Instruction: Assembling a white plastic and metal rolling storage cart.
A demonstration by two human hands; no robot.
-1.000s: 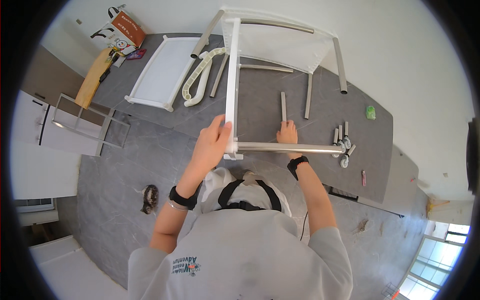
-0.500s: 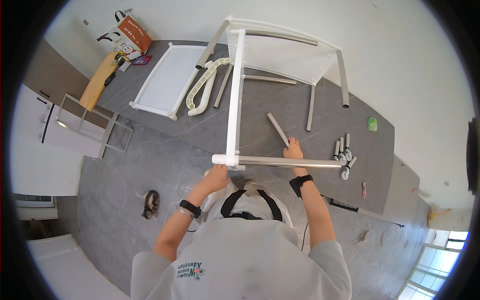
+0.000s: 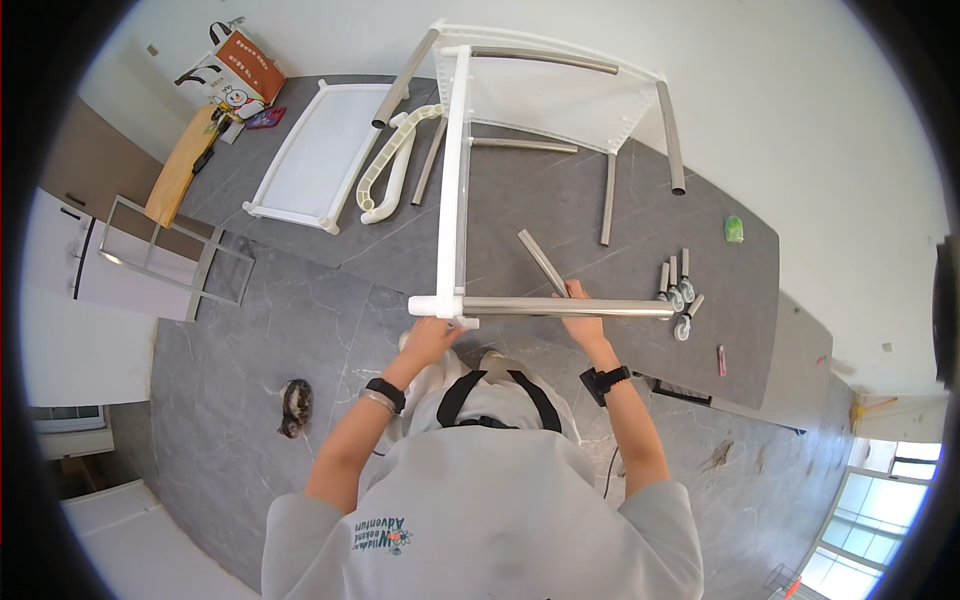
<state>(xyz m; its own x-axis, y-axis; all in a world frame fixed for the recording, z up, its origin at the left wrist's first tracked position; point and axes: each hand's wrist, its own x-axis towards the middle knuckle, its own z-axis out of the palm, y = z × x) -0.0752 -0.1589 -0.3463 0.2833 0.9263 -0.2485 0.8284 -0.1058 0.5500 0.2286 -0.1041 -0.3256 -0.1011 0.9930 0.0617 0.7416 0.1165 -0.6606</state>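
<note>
A white plastic rack frame [image 3: 452, 190] with metal tube legs stands on its side on the grey table. My left hand [image 3: 432, 340] is closed at its near corner, its fingertips partly hidden under the white corner piece [image 3: 432, 306]. From that corner a long metal tube [image 3: 560, 307] runs to the right. My right hand [image 3: 582, 325] reaches beneath this tube, which crosses over it and hides part of the palm. Its fingers close round the near end of a loose metal tube [image 3: 541, 260], which slants away to the far left.
Several casters [image 3: 683, 295] lie right of my right hand, near a pink object [image 3: 721, 360] and a green packet [image 3: 735, 229]. At the left are a white shelf panel [image 3: 315, 155] and curved white handles [image 3: 385, 180]. A cat [image 3: 295, 407] is on the floor.
My right hand has drawn the loose tube a little toward me, now lower beneath the long tube. My left hand stays at the corner. The whole view has shifted slightly.
</note>
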